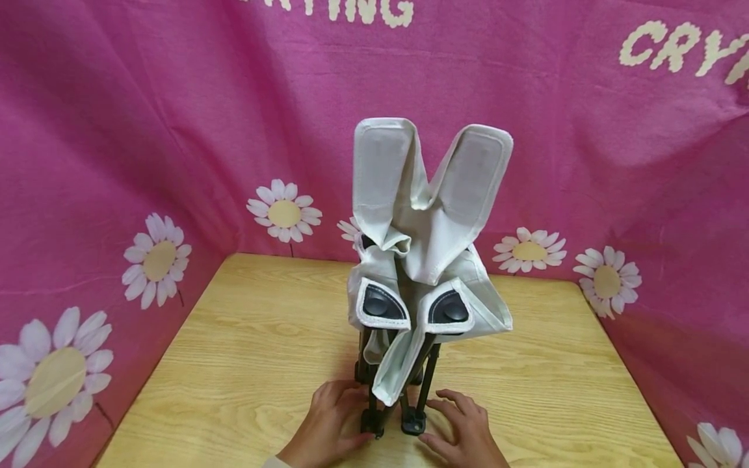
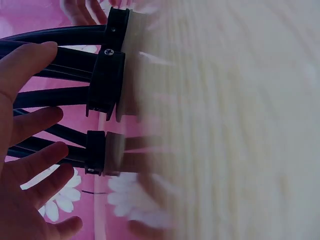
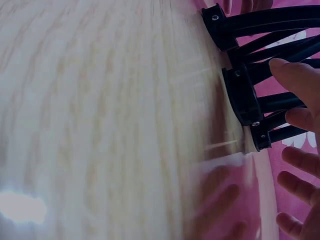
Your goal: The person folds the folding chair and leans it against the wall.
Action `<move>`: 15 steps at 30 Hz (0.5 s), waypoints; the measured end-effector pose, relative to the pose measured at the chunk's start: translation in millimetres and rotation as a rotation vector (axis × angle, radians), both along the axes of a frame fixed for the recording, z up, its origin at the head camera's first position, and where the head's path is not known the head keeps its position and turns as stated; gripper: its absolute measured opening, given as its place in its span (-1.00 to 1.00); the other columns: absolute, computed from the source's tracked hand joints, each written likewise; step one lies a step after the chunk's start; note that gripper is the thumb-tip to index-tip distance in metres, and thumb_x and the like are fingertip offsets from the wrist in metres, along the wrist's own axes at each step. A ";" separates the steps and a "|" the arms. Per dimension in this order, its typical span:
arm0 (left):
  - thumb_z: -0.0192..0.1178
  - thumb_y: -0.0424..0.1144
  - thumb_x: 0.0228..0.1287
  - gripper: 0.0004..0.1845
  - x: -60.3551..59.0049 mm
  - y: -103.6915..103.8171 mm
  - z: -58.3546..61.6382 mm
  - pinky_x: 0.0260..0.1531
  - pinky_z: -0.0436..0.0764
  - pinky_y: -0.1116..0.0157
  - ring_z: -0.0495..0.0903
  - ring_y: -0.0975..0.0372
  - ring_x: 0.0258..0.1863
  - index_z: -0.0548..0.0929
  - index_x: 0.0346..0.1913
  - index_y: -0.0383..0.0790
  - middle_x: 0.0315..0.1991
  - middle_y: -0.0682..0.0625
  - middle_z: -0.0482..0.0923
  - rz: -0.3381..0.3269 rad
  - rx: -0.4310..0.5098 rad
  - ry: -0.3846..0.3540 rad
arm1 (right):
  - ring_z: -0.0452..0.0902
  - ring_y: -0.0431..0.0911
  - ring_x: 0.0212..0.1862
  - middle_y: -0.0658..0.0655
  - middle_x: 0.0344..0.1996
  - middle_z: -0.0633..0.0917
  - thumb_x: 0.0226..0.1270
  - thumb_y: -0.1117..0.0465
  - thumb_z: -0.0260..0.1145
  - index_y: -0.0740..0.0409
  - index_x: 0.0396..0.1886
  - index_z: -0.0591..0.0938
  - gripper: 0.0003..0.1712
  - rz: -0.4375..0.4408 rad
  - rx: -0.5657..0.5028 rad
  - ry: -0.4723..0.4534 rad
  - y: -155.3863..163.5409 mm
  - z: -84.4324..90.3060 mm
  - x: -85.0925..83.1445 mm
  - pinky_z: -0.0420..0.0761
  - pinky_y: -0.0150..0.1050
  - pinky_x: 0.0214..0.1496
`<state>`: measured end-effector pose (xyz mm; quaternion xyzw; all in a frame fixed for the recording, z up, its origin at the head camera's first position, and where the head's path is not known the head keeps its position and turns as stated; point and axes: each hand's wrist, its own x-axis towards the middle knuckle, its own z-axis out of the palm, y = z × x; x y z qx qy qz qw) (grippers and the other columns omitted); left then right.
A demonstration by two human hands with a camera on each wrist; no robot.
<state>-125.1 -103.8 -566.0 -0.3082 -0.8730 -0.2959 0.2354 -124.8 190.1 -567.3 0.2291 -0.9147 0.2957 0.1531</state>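
Note:
A small folding chair (image 1: 409, 260) with pale grey fabric stands bunched up on the table, two fabric flaps rising at its top. Black corner patches mark the fabric's front. Below it, the thin black legs (image 1: 430, 377) stand close together and end in black feet (image 1: 413, 422). To the left of these feet is my left hand (image 1: 330, 419), its fingers spread and thumb beside a leg in the left wrist view. On the other side my right hand (image 1: 465, 429) has its fingers apart, thumb tip overlapping the black frame (image 3: 242, 95) in the right wrist view.
The chair stands on a light wood-grain table (image 1: 246, 338). Pink cloth (image 1: 175, 117) with printed daisies and pale letters surrounds the table at the back and both sides.

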 end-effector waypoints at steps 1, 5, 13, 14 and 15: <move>0.53 0.08 -0.23 -0.45 -0.2 0.0 -1.0 -0.02 0.32 0.08 0.41 0.13 0.03 0.65 -0.11 -0.07 0.06 0.03 0.48 0.002 0.000 -0.006 | 0.47 -0.09 0.07 0.04 0.01 0.61 -0.14 -0.10 0.59 -0.18 -0.05 0.69 -0.45 -0.002 -0.002 0.001 -0.3 -1.1 0.1 0.32 -0.01 -0.07; 0.54 0.07 -0.27 -0.43 -1.5 -1.0 -5.7 -0.01 0.31 0.09 0.40 0.15 0.04 0.66 -0.11 -0.06 0.06 0.01 0.47 0.008 -0.003 -0.045 | 0.47 -0.07 0.06 0.05 0.00 0.61 -0.17 -0.11 0.60 -0.16 -0.05 0.68 -0.42 0.004 -0.006 0.052 -1.4 -7.6 -0.7 0.30 -0.01 -0.07; 0.55 -0.06 -0.27 -0.44 -1.4 -3.7 -16.0 0.11 0.20 -0.28 0.36 0.06 0.16 0.67 -0.06 -0.01 0.10 -0.04 0.46 -0.003 0.034 -0.200 | 0.45 -0.02 0.08 0.09 0.01 0.60 -0.16 -0.10 0.59 -0.13 -0.03 0.66 -0.40 0.017 -0.008 0.108 -4.1 -18.0 -0.5 0.21 -0.06 -0.02; 0.55 -0.07 -0.27 -0.45 -1.6 -3.6 -18.5 0.11 0.17 -0.31 0.36 0.05 0.16 0.67 -0.07 -0.01 0.11 -0.06 0.45 -0.008 0.036 -0.195 | 0.45 -0.02 0.08 0.09 0.01 0.60 -0.15 -0.09 0.59 -0.13 -0.04 0.66 -0.41 0.012 -0.009 0.102 -4.4 -18.2 -0.1 0.20 -0.07 -0.01; 0.55 -0.08 -0.26 -0.46 -1.5 -3.5 -19.3 0.11 0.15 -0.32 0.36 0.03 0.16 0.67 -0.07 -0.03 0.11 -0.07 0.45 -0.013 0.042 -0.197 | 0.46 -0.02 0.08 0.10 0.01 0.61 -0.16 -0.08 0.60 -0.12 -0.05 0.67 -0.42 0.009 -0.012 0.098 -4.5 -18.5 0.2 0.20 -0.08 -0.01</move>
